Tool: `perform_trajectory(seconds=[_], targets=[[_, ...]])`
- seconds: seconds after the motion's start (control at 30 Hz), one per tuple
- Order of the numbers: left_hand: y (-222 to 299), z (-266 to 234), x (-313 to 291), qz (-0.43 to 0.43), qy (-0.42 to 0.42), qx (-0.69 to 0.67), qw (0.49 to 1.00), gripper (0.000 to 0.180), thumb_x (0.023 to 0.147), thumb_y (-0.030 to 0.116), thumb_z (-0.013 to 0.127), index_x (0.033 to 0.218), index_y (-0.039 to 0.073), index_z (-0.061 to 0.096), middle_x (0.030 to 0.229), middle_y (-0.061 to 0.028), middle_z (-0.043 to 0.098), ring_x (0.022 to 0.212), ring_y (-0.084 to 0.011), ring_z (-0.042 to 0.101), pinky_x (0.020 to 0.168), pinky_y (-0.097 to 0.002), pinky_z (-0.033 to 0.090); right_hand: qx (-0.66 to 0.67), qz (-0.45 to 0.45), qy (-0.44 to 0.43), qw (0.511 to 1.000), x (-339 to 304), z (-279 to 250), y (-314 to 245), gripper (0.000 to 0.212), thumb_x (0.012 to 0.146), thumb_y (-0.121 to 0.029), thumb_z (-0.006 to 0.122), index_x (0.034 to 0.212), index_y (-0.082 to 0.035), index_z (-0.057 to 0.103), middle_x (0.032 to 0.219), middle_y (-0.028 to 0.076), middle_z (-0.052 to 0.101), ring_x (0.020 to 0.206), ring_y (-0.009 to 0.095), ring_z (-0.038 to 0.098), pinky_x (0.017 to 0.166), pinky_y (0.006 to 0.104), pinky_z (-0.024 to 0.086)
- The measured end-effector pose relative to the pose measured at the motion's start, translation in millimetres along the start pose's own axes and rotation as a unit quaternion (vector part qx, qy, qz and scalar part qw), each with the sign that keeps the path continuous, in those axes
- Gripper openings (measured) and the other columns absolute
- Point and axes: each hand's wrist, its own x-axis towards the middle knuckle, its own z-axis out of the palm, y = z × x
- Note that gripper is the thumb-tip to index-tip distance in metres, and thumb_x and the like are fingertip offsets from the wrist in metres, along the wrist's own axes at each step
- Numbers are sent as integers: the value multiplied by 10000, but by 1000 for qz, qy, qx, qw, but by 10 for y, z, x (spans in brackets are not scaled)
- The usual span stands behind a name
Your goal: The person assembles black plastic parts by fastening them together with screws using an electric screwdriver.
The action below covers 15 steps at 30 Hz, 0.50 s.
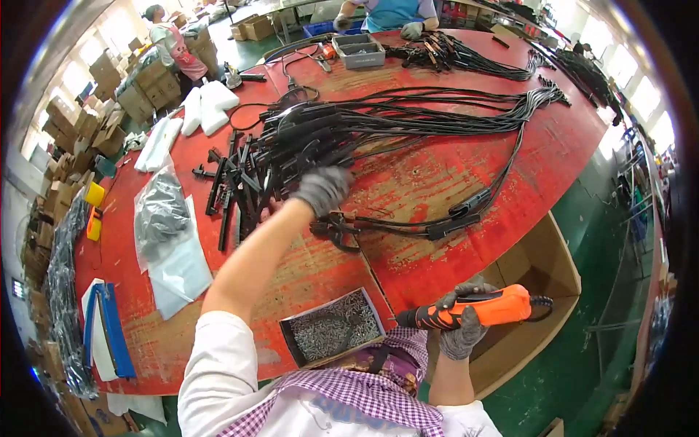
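My right hand (463, 336), in a grey glove, grips an orange and black power screwdriver (502, 306), its bit pointing left. My left hand (324, 191), gloved the same, reaches across to the near edge of a heap of black plastic parts (298, 138). Motion smears its fingers, so their hold is unclear. Just below it lies a black part with a cable (338, 231) that curves off to the right, with black blocks (466, 211) along it. Close to my body, an open box of small screws (335, 328) sits on the red table (415, 269).
Long bundles of black cables (437, 109) run to the right. Loose black strips (226, 197) and clear plastic bags (164, 233) lie left. An open cardboard box (539, 284) stands below the table's right edge. Across the table, a person in a blue apron (389, 14) works beside a grey bin (359, 52).
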Motion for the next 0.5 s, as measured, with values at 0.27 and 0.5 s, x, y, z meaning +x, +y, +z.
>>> perform_trajectory(seconds=[0.27, 0.5], targets=[[267, 205, -99, 30, -179, -216, 959, 512, 766, 474, 470, 994, 26, 568, 974, -191, 577, 930, -321, 546, 804, -397, 416, -33, 17, -12, 999, -56, -70, 43, 461, 720, -161, 676, 1057, -25, 393, 896, 155, 559, 677, 213, 588, 619, 355, 500], [94, -371, -254, -202, 123, -257, 937, 330, 772, 333, 541, 873, 19, 531, 814, -210, 580, 766, -345, 569, 657, -402, 447, -57, 26, 0, 998, -123, -189, -48, 442, 700, -133, 688, 1027, 3, 423, 903, 157, 571, 658, 213, 590, 597, 324, 499]])
